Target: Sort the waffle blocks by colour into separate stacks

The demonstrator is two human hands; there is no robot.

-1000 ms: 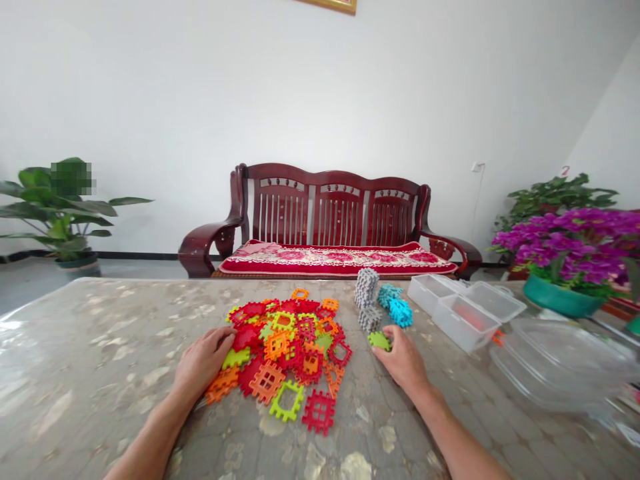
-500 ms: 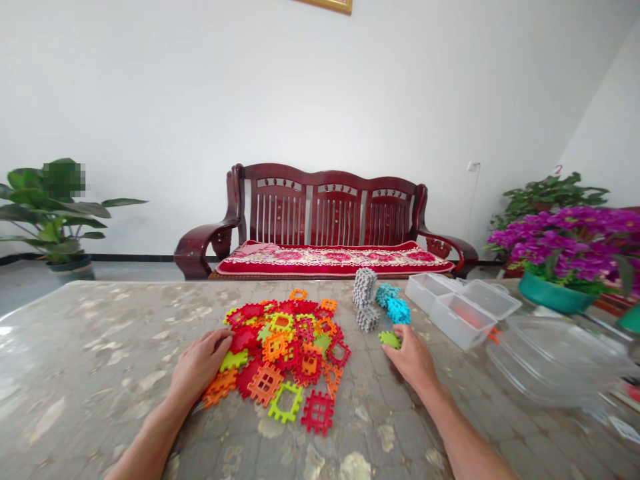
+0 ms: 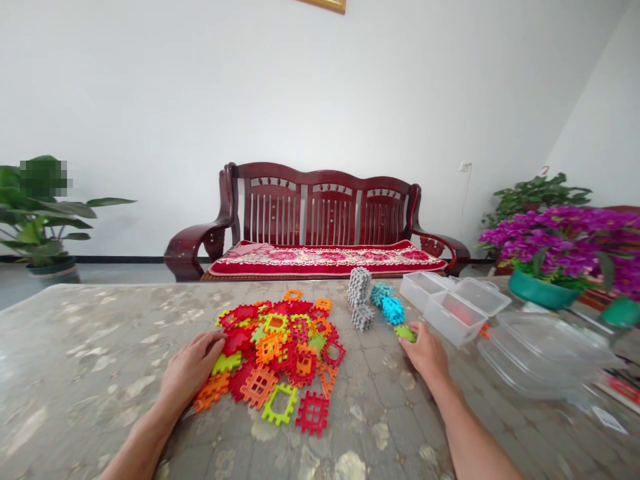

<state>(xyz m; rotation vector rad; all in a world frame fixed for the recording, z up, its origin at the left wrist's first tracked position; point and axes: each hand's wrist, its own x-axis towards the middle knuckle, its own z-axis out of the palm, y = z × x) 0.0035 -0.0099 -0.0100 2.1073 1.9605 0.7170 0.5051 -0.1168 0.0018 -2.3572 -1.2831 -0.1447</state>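
Between the fingers and thumb of my right hand (image 3: 427, 350) is a light green interlocking building tile (image 3: 405, 333), held low at the table, just in front of the blue tiles (image 3: 391, 308). A big mixed pile of red, orange and yellow-green interlocking tiles (image 3: 275, 347) covers the middle of the table. My left hand (image 3: 190, 363) rests at the pile's left edge, fingers loosely stretched, touching or nearly touching a red tile (image 3: 238, 341) and holding nothing that I can see. Grey tiles (image 3: 359, 288) stand stacked left of the blue ones.
Clear plastic boxes (image 3: 454, 323) stand behind my right hand, and clear lids (image 3: 543, 350) lie farther right. A purple flower pot (image 3: 543, 291) sits at the table's right. Beyond the patterned table (image 3: 100, 360) is a wooden bench (image 3: 327, 207).
My right hand has moved a little right, carrying the green tile away from the pile. My left hand stays at the pile's edge. The view has shifted slightly.
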